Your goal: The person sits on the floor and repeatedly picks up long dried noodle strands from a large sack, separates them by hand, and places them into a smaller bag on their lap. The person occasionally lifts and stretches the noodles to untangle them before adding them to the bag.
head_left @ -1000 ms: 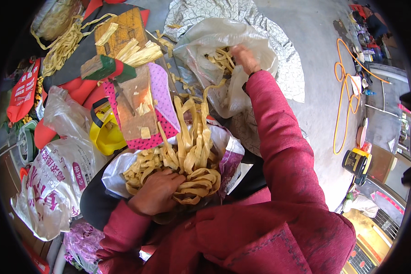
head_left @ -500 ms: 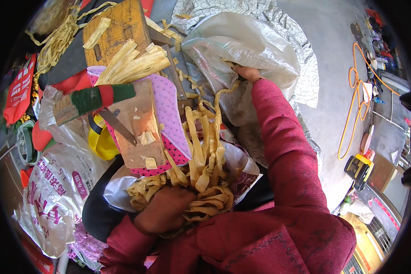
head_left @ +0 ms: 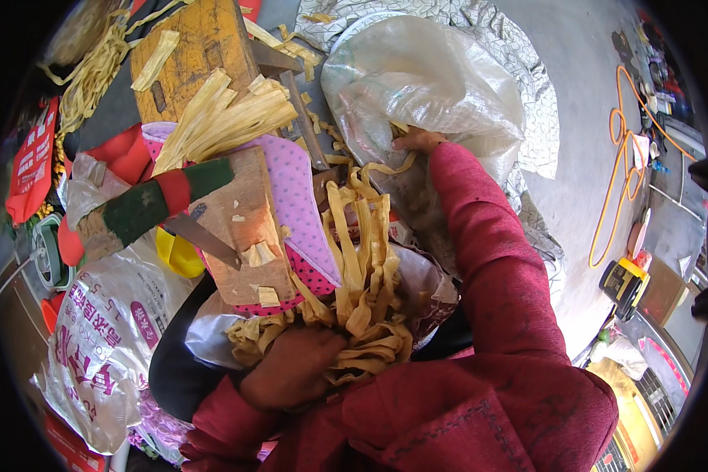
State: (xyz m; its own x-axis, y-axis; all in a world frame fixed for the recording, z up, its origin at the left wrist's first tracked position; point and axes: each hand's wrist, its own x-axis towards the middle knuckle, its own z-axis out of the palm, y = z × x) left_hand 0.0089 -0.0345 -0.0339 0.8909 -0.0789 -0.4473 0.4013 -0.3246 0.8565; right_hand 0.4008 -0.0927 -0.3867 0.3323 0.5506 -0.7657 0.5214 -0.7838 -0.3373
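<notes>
Grey floor is lying behind; left hand (head_left: 291,370) is gripping pale strips (head_left: 362,275), right hand (head_left: 418,141) is reaching into plastic sack (head_left: 433,79), its grip hidden.

Rough bare-wood block (head_left: 244,228), glossy translucent plastic sack (head_left: 433,86), dry matt fibrous strips (head_left: 362,259), soft matt cloth sleeve (head_left: 495,275).

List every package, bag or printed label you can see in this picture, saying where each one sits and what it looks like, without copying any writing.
Large translucent plastic sack: top centre, crumpled, whitish; the right hand reaches into it.
White woven bag: lower left, rumpled, printed in magenta.
Red printed bag: far left edge, flat, white print.
Clear crinkled bag: centre, beneath the bundle of pale yellow strips that the left hand holds.
</notes>
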